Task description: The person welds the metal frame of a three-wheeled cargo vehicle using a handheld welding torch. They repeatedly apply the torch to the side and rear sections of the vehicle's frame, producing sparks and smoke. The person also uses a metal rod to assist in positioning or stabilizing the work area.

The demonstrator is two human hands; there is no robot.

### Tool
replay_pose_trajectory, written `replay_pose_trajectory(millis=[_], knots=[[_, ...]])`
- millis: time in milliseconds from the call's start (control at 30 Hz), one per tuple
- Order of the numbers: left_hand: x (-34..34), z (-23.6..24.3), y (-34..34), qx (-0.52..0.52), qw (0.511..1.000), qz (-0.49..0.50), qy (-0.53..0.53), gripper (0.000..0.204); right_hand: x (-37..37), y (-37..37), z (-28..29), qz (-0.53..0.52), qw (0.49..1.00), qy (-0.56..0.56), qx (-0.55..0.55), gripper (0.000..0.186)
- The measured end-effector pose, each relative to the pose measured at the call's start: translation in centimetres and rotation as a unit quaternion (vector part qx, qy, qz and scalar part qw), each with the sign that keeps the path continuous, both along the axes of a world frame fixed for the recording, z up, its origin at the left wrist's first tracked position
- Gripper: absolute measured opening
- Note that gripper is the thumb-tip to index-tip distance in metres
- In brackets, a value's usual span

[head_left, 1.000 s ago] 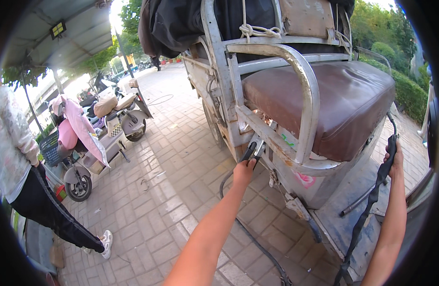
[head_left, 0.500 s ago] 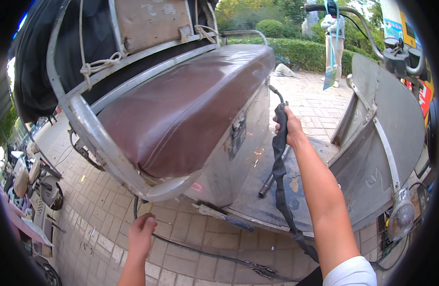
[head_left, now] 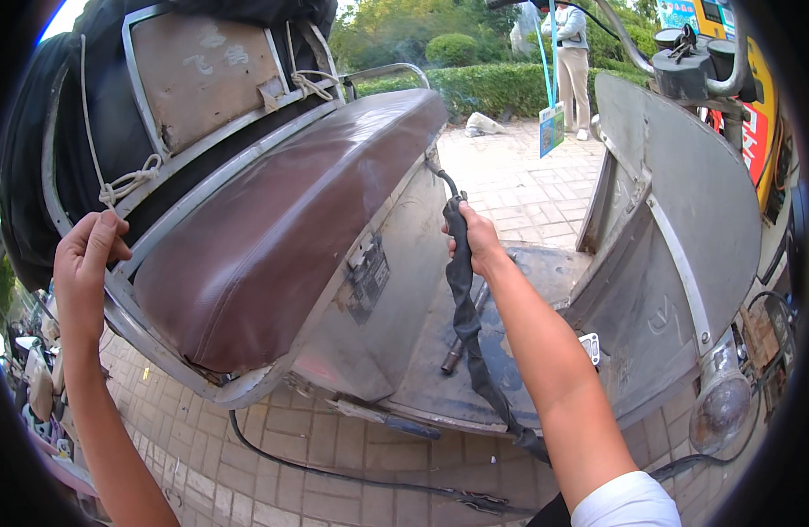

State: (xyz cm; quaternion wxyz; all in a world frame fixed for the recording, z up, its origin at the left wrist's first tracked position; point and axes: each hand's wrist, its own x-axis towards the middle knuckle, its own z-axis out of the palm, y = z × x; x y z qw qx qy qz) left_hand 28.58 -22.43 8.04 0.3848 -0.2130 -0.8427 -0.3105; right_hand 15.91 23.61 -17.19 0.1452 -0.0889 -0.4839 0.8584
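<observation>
My right hand [head_left: 477, 237] is closed around the handle of a welding torch [head_left: 460, 230], wrapped in a loose black sleeve. Its bent neck reaches up to the far corner of the metal box beneath a brown padded seat [head_left: 281, 228]; whether the tip touches is too small to tell. My left hand [head_left: 90, 255] is raised beside the tubular metal seat frame [head_left: 145, 329], just under a knotted rope [head_left: 128, 183]. Its fingers are curled together, and what they hold, if anything, is hidden. Thin smoke hangs above the seat.
A metal tube [head_left: 457, 347] lies on the vehicle's floor plate, beside the upright front shield [head_left: 677, 193]. A black cable [head_left: 361, 479] runs over the paving. Farther off, a person [head_left: 571, 66] stands by a hedge. Parked scooters [head_left: 49, 386] are at the left.
My left hand has risen from low near the paving to beside the seat frame. My right hand keeps hold of the torch. Sparks seen earlier beside the box are gone. The view has shifted.
</observation>
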Motion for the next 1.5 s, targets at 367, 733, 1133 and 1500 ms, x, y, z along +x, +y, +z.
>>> replay_pose_trajectory(millis=[367,733,1133,1500], knots=[[0.5,0.3,0.1,-0.005,0.999,0.044,-0.017,0.045,-0.1,1.1,-0.1,0.011,1.0,0.007,0.025,0.039],[0.2,0.2,0.1,-0.008,0.999,0.047,-0.009,0.045,0.1,1.8,0.4,0.011,1.0,0.007,0.025,0.037],[0.0,0.2,-0.2,-0.001,0.999,0.047,-0.01,0.045,0.6,2.0,-0.4,0.021,0.999,0.002,-0.036,0.04],[-0.1,0.2,-0.3,-0.001,0.999,0.054,-0.005,0.045,0.2,2.1,0.0,0.032,0.999,0.002,0.01,0.04]])
